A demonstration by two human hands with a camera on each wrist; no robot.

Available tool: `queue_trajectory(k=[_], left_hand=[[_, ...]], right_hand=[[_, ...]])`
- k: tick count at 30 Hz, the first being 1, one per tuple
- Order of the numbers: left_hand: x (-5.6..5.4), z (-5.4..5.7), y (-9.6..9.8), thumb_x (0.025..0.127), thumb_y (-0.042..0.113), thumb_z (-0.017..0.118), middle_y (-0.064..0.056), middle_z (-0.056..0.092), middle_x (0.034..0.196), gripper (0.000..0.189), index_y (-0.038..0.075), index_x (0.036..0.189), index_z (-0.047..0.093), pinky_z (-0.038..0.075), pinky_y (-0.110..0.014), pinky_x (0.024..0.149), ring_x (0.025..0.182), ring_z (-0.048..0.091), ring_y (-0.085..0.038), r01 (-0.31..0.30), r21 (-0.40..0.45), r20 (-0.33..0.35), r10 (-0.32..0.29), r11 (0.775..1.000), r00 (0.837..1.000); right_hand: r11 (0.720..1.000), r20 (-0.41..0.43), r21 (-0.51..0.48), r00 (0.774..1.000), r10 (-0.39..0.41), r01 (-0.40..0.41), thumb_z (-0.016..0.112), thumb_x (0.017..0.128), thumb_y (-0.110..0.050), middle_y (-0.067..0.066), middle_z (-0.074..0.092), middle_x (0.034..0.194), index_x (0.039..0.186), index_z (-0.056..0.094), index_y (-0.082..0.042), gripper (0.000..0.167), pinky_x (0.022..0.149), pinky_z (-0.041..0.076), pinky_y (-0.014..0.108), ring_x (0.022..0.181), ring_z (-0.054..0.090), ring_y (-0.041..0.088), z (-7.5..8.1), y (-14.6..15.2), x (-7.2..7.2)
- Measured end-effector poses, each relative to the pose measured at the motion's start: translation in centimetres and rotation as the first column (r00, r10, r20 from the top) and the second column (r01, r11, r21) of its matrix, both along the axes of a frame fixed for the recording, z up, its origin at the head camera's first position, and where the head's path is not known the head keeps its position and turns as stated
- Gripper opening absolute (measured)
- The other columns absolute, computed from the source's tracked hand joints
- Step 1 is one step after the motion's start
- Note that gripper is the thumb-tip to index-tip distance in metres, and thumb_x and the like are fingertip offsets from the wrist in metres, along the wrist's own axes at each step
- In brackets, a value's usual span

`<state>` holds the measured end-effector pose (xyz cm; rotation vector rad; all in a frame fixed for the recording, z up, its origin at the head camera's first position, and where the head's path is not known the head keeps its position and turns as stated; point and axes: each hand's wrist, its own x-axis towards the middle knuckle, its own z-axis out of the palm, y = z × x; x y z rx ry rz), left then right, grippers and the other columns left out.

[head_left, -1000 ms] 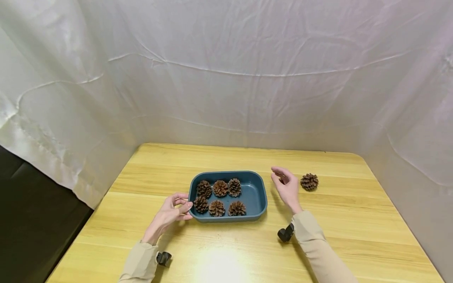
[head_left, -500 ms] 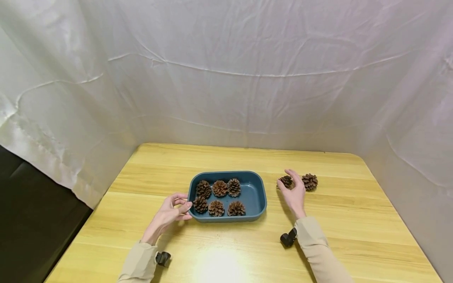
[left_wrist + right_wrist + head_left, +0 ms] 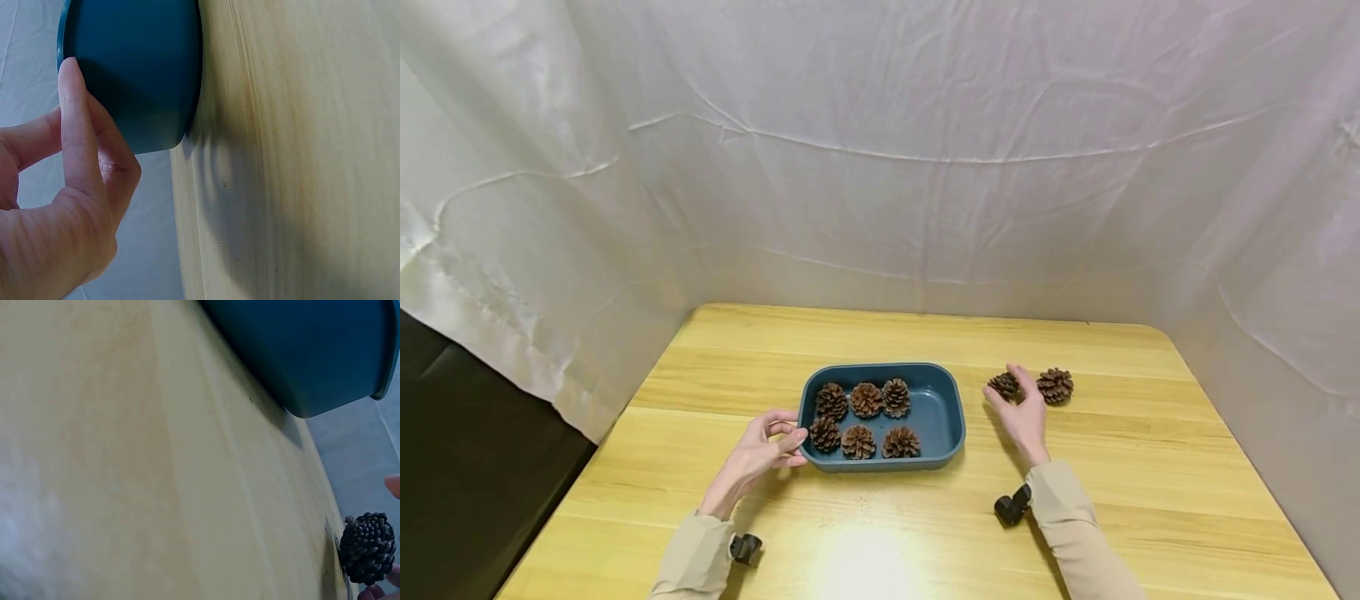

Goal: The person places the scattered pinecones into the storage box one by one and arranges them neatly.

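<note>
At the left end of a dark blue rectangular tray (image 3: 937, 422), my left hand (image 3: 758, 450) holds the rim, its thumb at the tray's edge. In the left wrist view the left thumb (image 3: 80, 134) lies along the tray's outer wall. Several brown pine cones (image 3: 866, 400) stand in two rows in the tray's left and middle parts. To the tray's right, my right hand (image 3: 1024, 417) is spread around a darker pine cone (image 3: 1002, 385) on the table. The right wrist view shows that cone (image 3: 367, 548) with fingertips close below it and the thumb apart from it.
Another pine cone (image 3: 1056, 386) lies on the wooden table (image 3: 1120, 467) just right of my right hand. Pale curtains (image 3: 925, 208) enclose the table at the back and sides. Black wrist cameras (image 3: 1012, 505) hang from both sleeves.
My right hand has shifted right and slightly toward me, bringing the darker pine cone into view between thumb and fingers. The left hand and tray have stayed nearly still.
</note>
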<state>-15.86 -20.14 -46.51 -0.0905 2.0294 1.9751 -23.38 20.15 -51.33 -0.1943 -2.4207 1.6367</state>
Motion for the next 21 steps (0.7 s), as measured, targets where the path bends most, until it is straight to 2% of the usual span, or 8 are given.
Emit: queue_trajectory(k=[7,14,21], left_hand=[[0.05,0.03,0.05,0.099,0.0,0.058,-0.005,0.055,0.097,0.048,-0.016,0.138,0.035,0.066,-0.024,0.073,0.07,0.066,-0.01,-0.003,0.002,0.001,0.003,1.0,1.0],[0.09,-0.02,0.03,0.099,0.001,0.058,-0.005,0.055,0.098,0.048,-0.016,0.138,0.035,0.066,-0.023,0.072,0.071,0.065,-0.01,-0.007,-0.008,-0.005,0.007,1.0,1.0],[0.08,0.06,0.09,0.099,0.0,0.058,-0.006,0.055,0.098,0.048,-0.017,0.138,0.034,0.066,-0.024,0.073,0.072,0.066,-0.01,-0.007,-0.002,-0.002,0.007,1.0,1.0]], right_hand=[[1.0,0.013,0.017,1.0,0.009,-0.009,0.072,0.093,-0.02,0.025,0.03,0.162,0.146,0.048,0.0,0.062,0.126,0.032,0.054,0.151,0.027,0.042,-0.28,0.18,-0.13],[1.0,0.022,0.018,1.0,0.019,-0.019,0.071,0.094,-0.023,0.025,0.031,0.161,0.147,0.047,-0.001,0.062,0.126,0.032,0.054,0.15,0.029,0.042,-0.36,0.35,0.04],[1.0,0.017,0.001,1.0,0.014,-0.014,0.069,0.095,-0.023,0.025,0.037,0.157,0.142,0.053,-0.001,0.054,0.121,0.037,0.053,0.141,0.039,0.041,-0.16,0.36,0.17]])
